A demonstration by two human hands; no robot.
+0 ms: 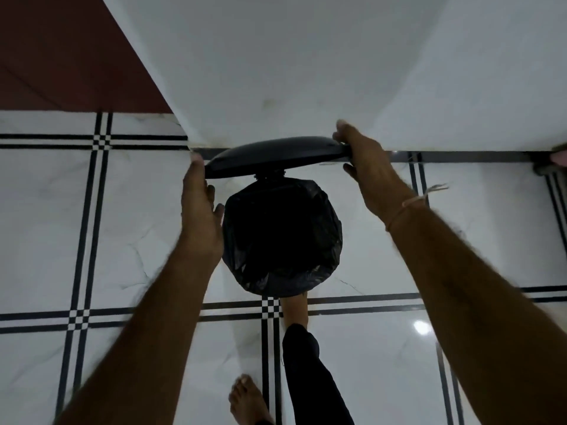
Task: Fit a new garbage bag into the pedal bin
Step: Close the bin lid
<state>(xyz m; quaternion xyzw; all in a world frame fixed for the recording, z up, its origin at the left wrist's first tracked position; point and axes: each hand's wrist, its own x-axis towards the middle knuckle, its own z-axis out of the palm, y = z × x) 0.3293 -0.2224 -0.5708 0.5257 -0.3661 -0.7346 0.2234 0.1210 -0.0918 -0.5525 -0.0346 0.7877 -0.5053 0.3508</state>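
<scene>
The pedal bin (282,234) stands on the tiled floor against a white wall, seen from above. A black garbage bag (257,280) lines it and is folded over its rim. The black lid (276,156) stands raised at the back. My left hand (199,207) holds the lid's left edge, fingers along it. My right hand (365,167) grips the lid's right edge. One bare foot (294,311) reaches the bin's front, where the pedal is hidden.
White wall (306,72) rises just behind the bin. A dark red surface (61,56) is at the upper left. Glossy white floor tiles (122,225) with black stripes surround the bin. My other bare foot (248,400) stands nearer me.
</scene>
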